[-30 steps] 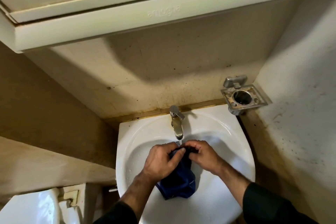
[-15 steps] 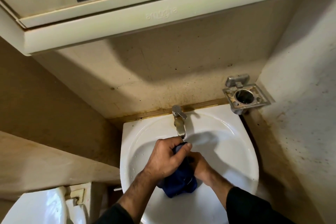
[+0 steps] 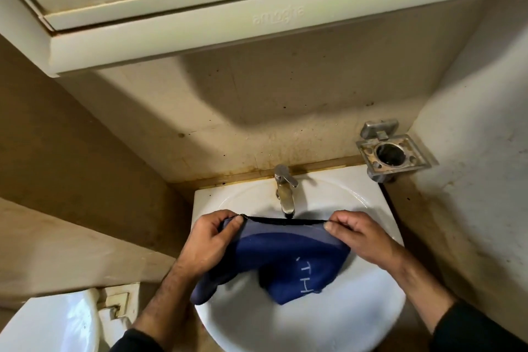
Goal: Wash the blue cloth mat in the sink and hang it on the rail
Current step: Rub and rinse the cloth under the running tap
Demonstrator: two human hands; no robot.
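Note:
The blue cloth mat is stretched out over the white sink, its dark top edge taut just below the tap. White letters show on its lower right part. My left hand pinches the top left corner. My right hand pinches the top right corner. The rest of the mat hangs down into the basin. No rail is in view.
A metal holder is fixed to the wall at the sink's back right. A cabinet juts out overhead. A white toilet cistern stands at the lower left. Walls close in on both sides.
The mat was bunched between both hands under the tap. My hands have moved apart and pulled it open along its top edge.

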